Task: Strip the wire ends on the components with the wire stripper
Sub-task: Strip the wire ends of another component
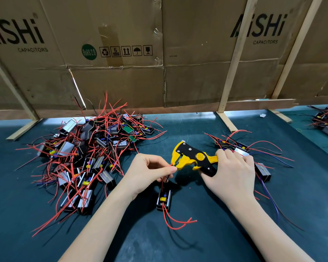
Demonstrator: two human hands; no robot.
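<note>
The left hand [150,172] pinches a red and a black wire end [172,164] between thumb and fingertips, feeding them into the mouth of the yellow-and-black wire stripper [192,157] at its 3 o'clock, so that the tips stay level for the cut. The right hand [229,173] wraps its fingers round the stripper's handles, ready to squeeze. The component [163,200] being worked lies on the dark green mat [206,233] at 6 o'clock of the left hand, and the wires seem to lead down to it (its other red leads trail towards the person). Whether the blades have closed I cannot tell. A big tangled pile [87,152] lies at 9 o'clock, close enough for stray leads to snag; a smaller heap [240,148] sits behind the right hand. Cardboard panels [159,53] wall the back.
</note>
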